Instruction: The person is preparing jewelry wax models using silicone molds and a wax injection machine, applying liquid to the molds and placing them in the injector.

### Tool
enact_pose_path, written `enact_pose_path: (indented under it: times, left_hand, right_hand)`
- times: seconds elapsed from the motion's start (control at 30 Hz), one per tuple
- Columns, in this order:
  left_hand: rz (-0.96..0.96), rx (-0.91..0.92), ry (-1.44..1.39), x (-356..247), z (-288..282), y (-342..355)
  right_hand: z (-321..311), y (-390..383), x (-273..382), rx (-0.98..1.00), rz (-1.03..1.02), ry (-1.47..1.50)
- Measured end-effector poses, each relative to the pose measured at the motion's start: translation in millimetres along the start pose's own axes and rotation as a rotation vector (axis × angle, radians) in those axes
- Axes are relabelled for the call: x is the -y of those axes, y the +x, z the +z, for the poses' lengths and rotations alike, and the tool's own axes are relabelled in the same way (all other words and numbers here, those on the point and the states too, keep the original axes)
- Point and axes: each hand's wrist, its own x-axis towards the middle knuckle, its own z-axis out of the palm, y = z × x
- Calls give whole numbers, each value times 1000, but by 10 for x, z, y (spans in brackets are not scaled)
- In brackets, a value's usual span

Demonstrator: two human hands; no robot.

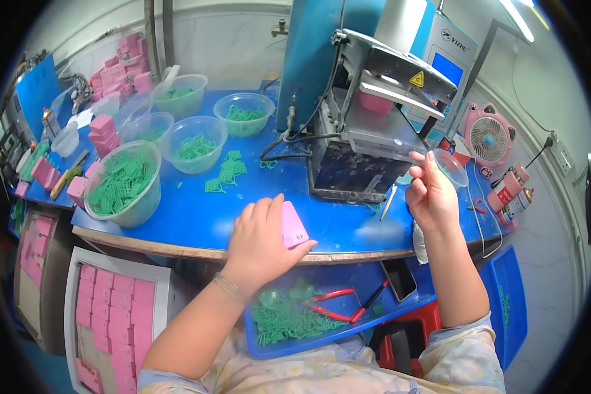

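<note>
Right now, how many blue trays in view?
2: one blue tray below the table's front edge, holding green pieces; another blue tray at far right, also with green pieces. Others may be hidden.

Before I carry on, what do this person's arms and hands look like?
The left hand and right hand are gloveless, forearms uncovered. Thin, pale bands circle the left wrist. The short sleeves are blotchy pastel with pale bluish edges.
</note>
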Motion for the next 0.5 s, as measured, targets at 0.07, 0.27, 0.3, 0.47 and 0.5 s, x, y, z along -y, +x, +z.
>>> enact_pose_path:
  times: [0.07,0.27,0.3,0.47,0.5]
  left_hand:
    - [-9,18,-4,-7,-23,-11]
    - [-39,31,-60,48,7,-73]
    - [-15,-15,-69,57,-19,-129]
    - [279,-271,-89,179,-281,-791]
    - [346,-316,33,287,-303,-966]
  right_hand:
    - [24,31,-39,-2,-83,-16]
    - [86,72,-140,-139,-58,-59]
    - [75,98,-112,-161,-16,-25]
    - [-303,281,109,0,-2,-21]
    - [-473,343,171,75,-9,-47]
